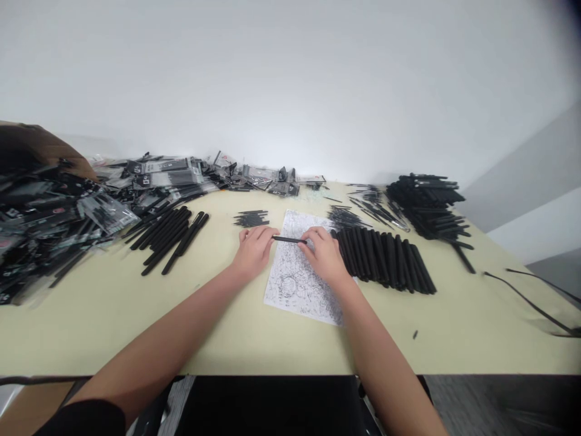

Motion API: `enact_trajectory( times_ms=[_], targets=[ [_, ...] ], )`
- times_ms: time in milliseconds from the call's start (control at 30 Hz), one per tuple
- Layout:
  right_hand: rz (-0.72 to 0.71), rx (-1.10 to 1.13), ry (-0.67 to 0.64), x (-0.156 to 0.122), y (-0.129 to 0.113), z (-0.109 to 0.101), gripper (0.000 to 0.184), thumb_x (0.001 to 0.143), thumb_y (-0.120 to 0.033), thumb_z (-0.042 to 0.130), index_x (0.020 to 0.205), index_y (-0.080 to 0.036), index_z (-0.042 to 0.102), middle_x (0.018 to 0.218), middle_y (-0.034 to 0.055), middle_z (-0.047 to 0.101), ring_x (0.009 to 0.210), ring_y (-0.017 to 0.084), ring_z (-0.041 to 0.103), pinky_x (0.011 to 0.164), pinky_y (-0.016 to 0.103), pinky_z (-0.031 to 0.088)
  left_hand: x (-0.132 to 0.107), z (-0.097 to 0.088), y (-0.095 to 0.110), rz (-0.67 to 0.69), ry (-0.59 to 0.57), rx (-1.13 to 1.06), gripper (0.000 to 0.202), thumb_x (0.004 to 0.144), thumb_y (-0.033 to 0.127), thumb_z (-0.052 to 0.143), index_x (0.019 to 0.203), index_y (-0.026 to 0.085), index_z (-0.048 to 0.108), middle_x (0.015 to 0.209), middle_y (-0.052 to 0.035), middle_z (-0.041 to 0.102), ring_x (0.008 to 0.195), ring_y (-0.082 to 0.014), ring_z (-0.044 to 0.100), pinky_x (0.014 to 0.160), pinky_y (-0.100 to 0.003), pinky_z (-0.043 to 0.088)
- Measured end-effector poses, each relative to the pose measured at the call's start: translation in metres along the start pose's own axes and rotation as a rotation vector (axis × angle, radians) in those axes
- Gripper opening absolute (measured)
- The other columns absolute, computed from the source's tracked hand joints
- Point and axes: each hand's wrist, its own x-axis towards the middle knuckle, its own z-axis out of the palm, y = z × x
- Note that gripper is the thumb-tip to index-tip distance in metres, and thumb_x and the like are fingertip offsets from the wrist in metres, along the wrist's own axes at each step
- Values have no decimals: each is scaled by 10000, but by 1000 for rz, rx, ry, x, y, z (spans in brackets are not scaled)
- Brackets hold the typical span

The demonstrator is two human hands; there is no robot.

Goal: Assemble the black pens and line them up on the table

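Observation:
A slim black pen [289,240] lies level between my two hands, above a sheet of paper [284,290] covered in dense scribbles. The fingers of my left hand [255,249] pinch its left end. My right hand [325,253] grips the other end with thumb and fingers. Just beyond my left hand is a small group of thin dark sticks that look like pen refills [251,218]. More thin dark sticks [347,217] lie behind my right hand. Right beside that hand, a row of black pens [385,260] is lined up.
Loose black pens [166,236] lie to the left. Clear packets [167,175] heap along the wall, near a cardboard box [59,145]. A dark pile of pens [424,203] stands at the back right. Thin cables [531,300] and a small black piece [415,334] lie on the table [218,339].

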Motion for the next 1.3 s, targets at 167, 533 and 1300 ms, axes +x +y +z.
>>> enact_trajectory(
  times_ms=[167, 533, 1300],
  targets=[
    [1, 9, -14, 0, -2, -2, 219, 922, -347, 559, 1107, -232, 589, 1163, 95, 618, 1086, 276, 587, 854, 405, 419, 0, 0, 1, -2, -3, 4, 266, 977, 151, 367, 1118, 238, 576, 1132, -61, 667, 1045, -214, 588, 887, -393, 297],
    [-1, 38, -36, 0, -4, -2, 143, 943, -295, 522, 1029, -223, 611, 1118, 85, 625, 1052, 265, 590, 875, 417, 402, 0, 1, 0, 6, -1, 9, 263, 984, 154, 370, 1116, 240, 580, 1130, -59, 666, 1053, -211, 586, 888, -387, 294],
    [-10, 41, -35, 0, -3, -4, 129, 910, -246, 570, 1035, -216, 571, 1112, 75, 618, 1054, 251, 585, 874, 389, 385, 0, 3, -1, -17, -29, 28, 280, 992, 162, 346, 1139, 246, 569, 1119, -58, 676, 1054, -208, 594, 891, -384, 283]
  ],
)
